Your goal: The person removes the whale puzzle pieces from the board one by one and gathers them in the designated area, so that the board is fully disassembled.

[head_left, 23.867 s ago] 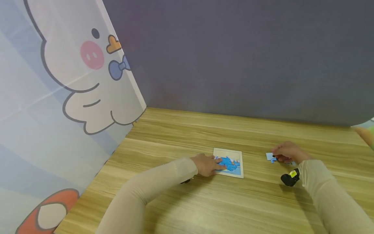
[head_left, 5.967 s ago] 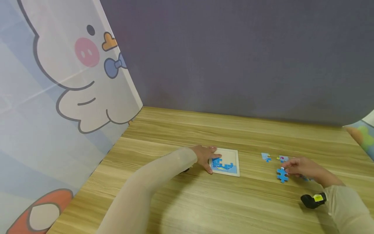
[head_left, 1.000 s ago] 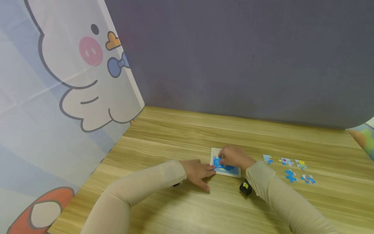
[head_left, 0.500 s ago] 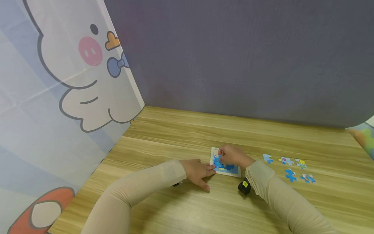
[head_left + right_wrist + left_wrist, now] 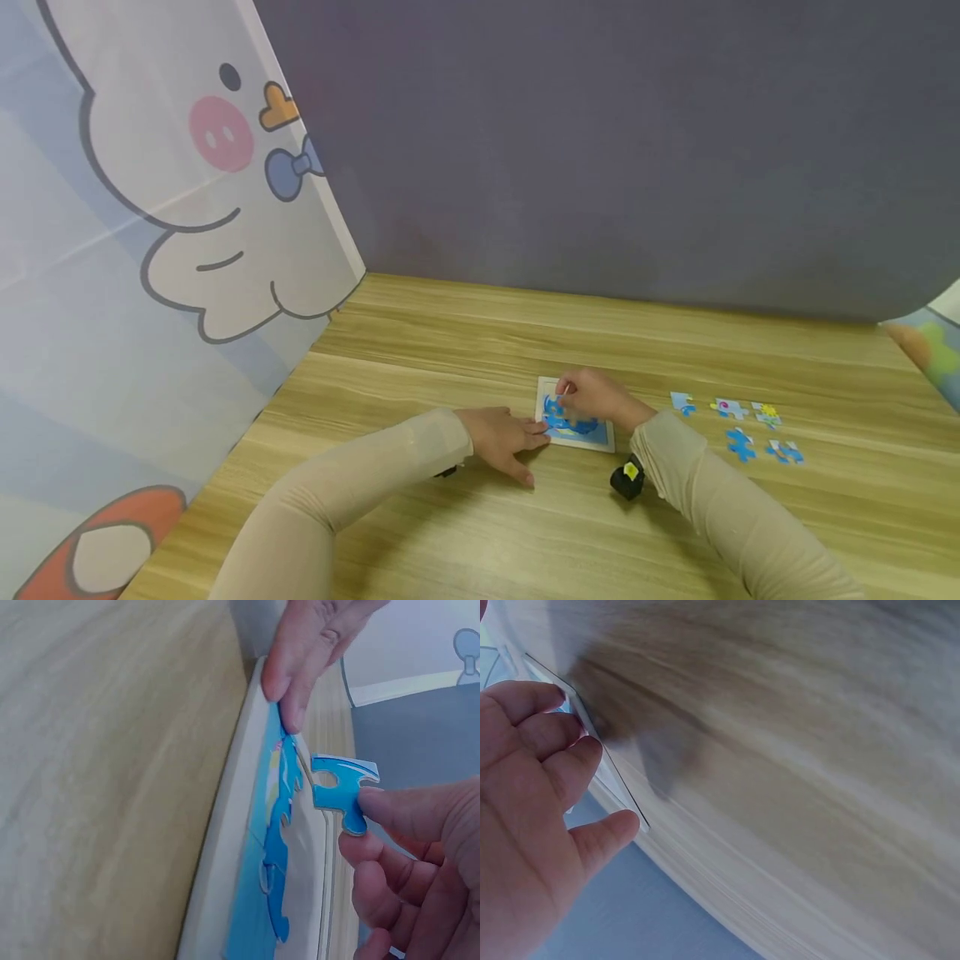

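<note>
My left hand lies flat at the left side of a small square puzzle tray, its straight fingertips on the rim and the blue picture. In the left wrist view the thumb is spread apart from the fingers. Above the tray my right hand pinches a blue jigsaw piece between thumb and fingers, tilted and apart from the board. Joined blue pieces fill the tray's near side, while bare board shows at the far side.
Right of the tray, several loose jigsaw pieces lie on the wooden table, among them a sun piece and a blue one. A grey panel stands behind the table, and a cartoon-printed sheet hangs at the left.
Since six seconds ago my right hand has moved left from the loose pieces to over the tray. My left hand has shifted down along the tray's left side. Over the last second both hands barely moved.
</note>
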`<move>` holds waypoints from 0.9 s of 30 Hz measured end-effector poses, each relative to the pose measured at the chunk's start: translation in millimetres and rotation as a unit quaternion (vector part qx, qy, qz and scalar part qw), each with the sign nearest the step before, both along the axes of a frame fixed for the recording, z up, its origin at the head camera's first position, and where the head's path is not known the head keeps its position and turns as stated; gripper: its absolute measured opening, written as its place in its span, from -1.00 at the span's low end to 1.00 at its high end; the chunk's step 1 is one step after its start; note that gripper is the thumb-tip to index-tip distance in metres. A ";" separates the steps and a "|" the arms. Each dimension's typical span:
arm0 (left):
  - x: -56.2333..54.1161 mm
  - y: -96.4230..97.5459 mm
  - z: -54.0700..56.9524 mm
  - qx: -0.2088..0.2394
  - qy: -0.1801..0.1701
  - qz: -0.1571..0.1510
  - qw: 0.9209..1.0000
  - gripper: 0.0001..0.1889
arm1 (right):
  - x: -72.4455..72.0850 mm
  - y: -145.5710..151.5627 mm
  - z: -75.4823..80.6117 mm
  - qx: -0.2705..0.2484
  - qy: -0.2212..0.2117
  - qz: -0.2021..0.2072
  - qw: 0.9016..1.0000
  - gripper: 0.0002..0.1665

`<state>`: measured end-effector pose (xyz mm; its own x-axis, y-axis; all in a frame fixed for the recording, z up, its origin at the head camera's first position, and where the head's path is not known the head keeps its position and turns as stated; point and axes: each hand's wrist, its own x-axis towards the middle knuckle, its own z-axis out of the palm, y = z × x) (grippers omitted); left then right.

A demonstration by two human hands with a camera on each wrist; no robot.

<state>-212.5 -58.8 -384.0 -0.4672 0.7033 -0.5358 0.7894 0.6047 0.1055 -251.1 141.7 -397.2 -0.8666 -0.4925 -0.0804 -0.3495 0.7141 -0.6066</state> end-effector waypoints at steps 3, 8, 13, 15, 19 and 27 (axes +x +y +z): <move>-1.9 -1.4 1.3 0.004 -0.005 0.005 1.000 -0.20 | -0.5 3.2 3.4 -0.027 -0.002 -0.005 1.000 -0.96; -3.6 -1.8 3.0 0.017 -0.016 0.013 1.000 -0.20 | -0.4 11.8 8.9 -0.050 -0.006 -0.020 0.999 -0.92; -2.2 0.4 3.9 0.024 -0.026 0.011 0.999 -0.21 | 3.2 23.9 8.0 -0.065 -0.002 -0.015 0.998 -0.89; -0.8 1.3 4.6 0.021 -0.022 0.005 1.000 -0.21 | 5.9 29.6 7.1 -0.070 -0.002 -0.014 0.997 -0.88; 1.1 2.5 5.6 0.013 -0.008 -0.002 1.000 -0.21 | 9.4 39.8 6.6 -0.079 -0.007 -0.024 0.997 -0.87; 4.6 0.1 5.3 0.002 0.005 -0.004 1.000 -0.20 | 16.4 54.9 5.3 -0.088 -0.026 -0.044 0.995 -0.89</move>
<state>-207.9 -58.7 -378.7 -0.4669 0.7098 -0.5274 0.7955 0.5976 0.1000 -234.7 196.5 -391.9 -0.9037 -0.4257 -0.0452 -0.2555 0.6211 -0.7409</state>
